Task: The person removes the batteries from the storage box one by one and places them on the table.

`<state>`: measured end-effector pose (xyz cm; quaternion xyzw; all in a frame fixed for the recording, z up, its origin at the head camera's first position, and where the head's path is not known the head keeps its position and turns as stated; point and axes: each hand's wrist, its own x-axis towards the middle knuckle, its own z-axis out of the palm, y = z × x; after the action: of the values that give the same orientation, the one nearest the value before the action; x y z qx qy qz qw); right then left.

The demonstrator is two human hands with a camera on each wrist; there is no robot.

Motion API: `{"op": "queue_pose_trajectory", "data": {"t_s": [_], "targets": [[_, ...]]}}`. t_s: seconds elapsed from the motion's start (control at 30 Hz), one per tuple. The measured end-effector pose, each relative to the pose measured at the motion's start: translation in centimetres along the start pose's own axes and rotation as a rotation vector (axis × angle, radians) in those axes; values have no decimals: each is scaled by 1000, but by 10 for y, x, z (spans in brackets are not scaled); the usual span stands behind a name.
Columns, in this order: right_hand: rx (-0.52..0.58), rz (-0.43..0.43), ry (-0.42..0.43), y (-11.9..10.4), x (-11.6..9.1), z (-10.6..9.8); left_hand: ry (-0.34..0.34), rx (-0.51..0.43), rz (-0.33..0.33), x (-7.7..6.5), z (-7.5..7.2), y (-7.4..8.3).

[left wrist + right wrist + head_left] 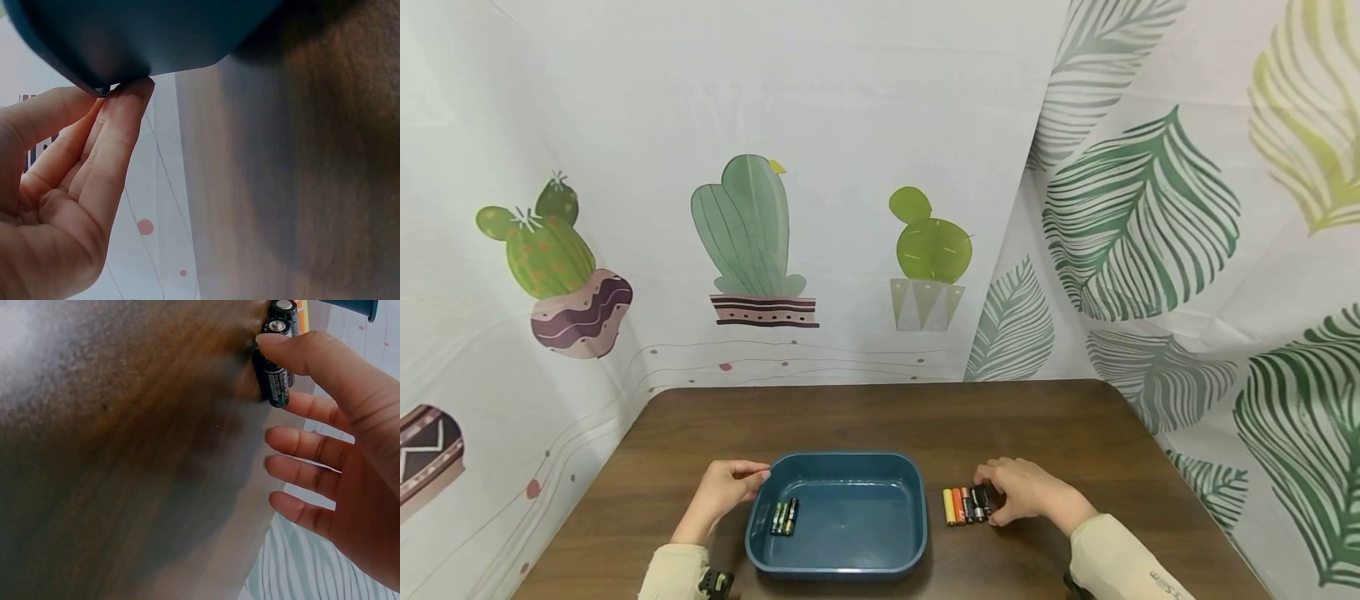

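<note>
Our left hand [722, 492] pinches the blue plastic tray [842, 573] by its rim, apparently to steady it, while our right hand [1026, 490] grips the outermost black battery [277, 386] by both ends, probably because the battery row [958, 507] just left of that hand crowds its side.

Tray [853, 537]: plain dark teal. Yellow battery [949, 507], orange battery [958, 507]; row's other batteries [978, 505] mostly black. Batteries in tray [785, 517]: black with green and gold. Tabletop [880, 417]: dark brown woodgrain. Backdrop [850, 108]: white, green potted cacti, striped green, grey, yellow leaves. Sleeves [1116, 554]: cream, right one lettered.
</note>
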<state>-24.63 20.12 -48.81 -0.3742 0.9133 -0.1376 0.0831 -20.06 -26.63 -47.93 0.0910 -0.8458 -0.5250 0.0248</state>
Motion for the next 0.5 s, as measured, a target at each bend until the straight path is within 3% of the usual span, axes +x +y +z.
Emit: {"op": "queue_pose_trajectory", "data": {"t_s": [0.5], "targets": [[-87, -36, 71, -17, 13, -18, -7, 2, 6, -2, -1, 3]]}}
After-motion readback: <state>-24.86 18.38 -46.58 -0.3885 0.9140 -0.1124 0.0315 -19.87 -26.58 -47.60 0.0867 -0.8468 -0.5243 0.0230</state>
